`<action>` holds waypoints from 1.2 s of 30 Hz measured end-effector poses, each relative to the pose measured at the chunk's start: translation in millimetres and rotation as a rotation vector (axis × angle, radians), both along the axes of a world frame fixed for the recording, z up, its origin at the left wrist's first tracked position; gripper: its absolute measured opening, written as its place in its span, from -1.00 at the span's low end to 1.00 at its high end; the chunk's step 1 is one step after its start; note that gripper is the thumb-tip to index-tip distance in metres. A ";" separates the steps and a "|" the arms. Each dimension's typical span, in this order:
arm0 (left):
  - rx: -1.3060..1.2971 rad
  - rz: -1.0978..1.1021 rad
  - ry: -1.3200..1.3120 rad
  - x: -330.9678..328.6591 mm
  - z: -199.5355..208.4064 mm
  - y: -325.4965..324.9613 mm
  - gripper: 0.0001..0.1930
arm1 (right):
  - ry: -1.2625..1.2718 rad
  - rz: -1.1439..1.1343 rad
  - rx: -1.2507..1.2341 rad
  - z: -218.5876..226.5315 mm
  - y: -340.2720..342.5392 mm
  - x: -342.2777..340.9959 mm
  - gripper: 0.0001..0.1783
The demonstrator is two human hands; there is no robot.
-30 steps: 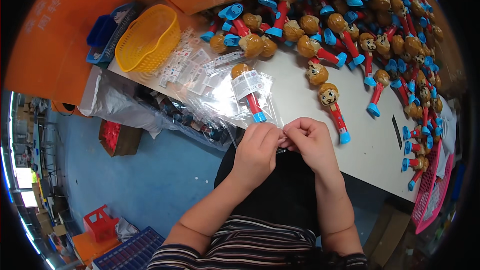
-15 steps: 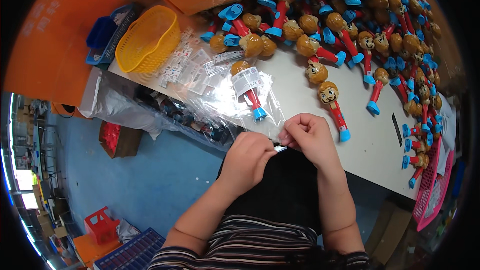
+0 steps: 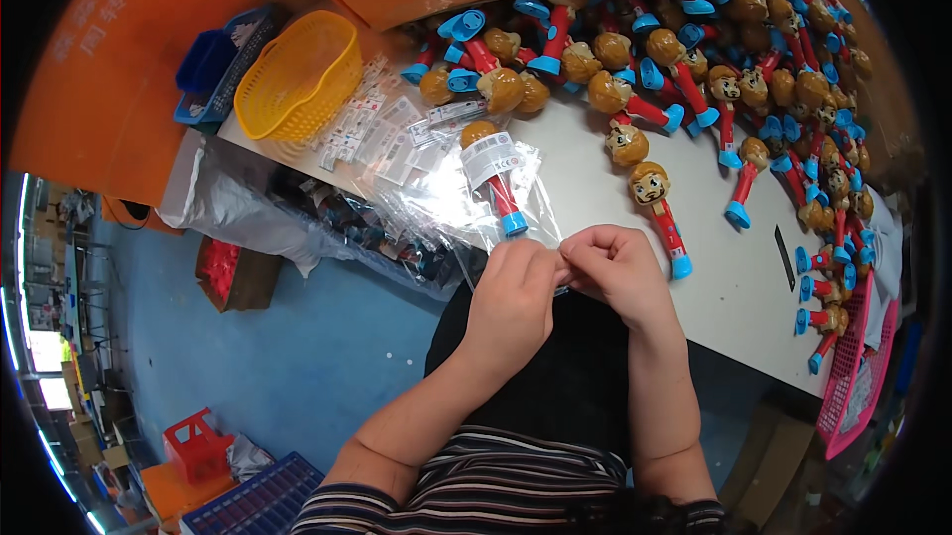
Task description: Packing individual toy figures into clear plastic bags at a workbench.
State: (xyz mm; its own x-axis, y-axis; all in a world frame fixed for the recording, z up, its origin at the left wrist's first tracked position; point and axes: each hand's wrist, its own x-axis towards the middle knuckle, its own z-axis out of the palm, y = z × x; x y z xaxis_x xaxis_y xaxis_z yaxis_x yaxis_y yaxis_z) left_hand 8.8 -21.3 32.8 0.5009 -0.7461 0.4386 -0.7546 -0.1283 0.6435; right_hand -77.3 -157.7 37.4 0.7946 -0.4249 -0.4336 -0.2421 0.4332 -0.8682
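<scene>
Fingers (image 3: pixel 534 262) tog., L+R, nr bagged fig. (image 3: pixel 504 198)

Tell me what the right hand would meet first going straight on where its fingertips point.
Most likely the left hand; the right hand points across at it from close by, though depth is unclear.

One fisheye view from the head — steeply downward, close over the worktable (image 3: pixel 729 302)
</scene>
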 end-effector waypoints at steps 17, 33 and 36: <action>-0.301 -0.016 0.668 112.7 44.9 99.9 -0.86 | 0.052 -0.024 -0.094 1.9 2.8 3.3 -0.83; 0.067 0.548 -0.486 299.7 58.6 5.3 -0.82 | 0.060 -0.038 -0.107 -4.9 5.1 -3.3 -0.82; -0.118 0.103 -0.371 176.1 63.8 11.3 -0.89 | 0.082 -0.035 -0.085 -3.8 -1.6 -8.9 -0.82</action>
State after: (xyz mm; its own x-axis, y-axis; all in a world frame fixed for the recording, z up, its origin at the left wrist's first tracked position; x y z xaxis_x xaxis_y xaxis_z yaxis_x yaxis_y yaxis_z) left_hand 184.9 -10.0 96.6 0.3618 -0.6341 0.6834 -0.9257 -0.1573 0.3441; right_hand -86.2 -159.3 33.6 0.7418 -0.4901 -0.4577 -0.2998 0.3681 -0.8801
